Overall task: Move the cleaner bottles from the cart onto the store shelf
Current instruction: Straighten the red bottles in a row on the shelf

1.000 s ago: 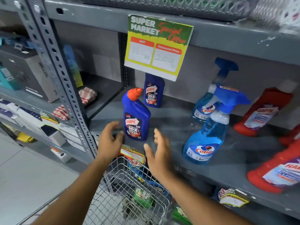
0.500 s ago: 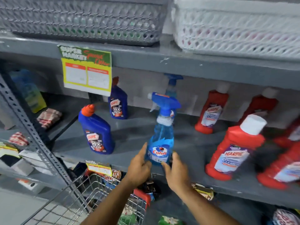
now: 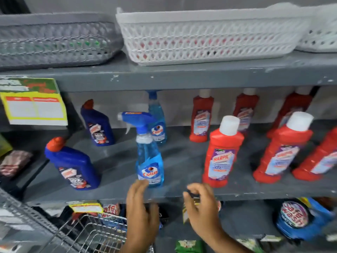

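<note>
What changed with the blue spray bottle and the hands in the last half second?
Both hands let go: the left hand and right hand have drawn back, empty, from the spray bottle. It stayed upright at the shelf front, between the same bottles.

Spray bottle [image 3: 149, 161] on shelf [image 3: 182, 193] front, between toilet cleaner [image 3: 73, 167] left, floor cleaner [image 3: 221, 156] right.

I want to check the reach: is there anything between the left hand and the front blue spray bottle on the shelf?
Nothing visible. The left hand is right below the front spray bottle, fingertips at its base.
</note>
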`<action>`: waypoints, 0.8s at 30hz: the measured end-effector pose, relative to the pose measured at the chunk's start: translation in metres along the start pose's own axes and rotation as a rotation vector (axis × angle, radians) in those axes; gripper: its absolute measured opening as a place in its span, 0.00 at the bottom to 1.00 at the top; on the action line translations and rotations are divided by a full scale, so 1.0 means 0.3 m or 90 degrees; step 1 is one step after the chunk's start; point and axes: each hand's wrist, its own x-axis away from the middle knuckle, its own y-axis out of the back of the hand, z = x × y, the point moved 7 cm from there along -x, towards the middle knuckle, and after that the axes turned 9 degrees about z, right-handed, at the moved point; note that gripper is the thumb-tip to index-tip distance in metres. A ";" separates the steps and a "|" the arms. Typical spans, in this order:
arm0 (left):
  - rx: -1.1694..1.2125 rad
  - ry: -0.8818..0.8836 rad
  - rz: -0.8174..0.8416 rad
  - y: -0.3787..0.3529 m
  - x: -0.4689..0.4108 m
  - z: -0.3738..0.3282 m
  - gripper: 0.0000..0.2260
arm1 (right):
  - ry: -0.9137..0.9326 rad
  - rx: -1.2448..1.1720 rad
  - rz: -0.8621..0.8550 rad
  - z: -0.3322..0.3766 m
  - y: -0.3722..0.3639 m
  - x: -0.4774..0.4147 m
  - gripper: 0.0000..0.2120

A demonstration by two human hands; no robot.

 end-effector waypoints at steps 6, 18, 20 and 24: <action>0.270 0.140 0.349 -0.404 -0.062 -0.144 0.34 | -0.221 0.058 0.004 -0.324 0.273 -0.046 0.35; 0.408 0.165 0.301 -0.534 -0.105 -0.181 0.36 | -0.131 0.057 0.165 -0.283 0.209 -0.047 0.35; 0.237 0.158 0.220 -0.497 -0.065 -0.189 0.34 | -0.094 0.010 0.092 -0.266 0.307 -0.011 0.31; 0.064 -0.039 0.131 -0.535 0.042 -0.392 0.29 | -0.110 -0.002 -0.165 -0.371 0.630 0.051 0.27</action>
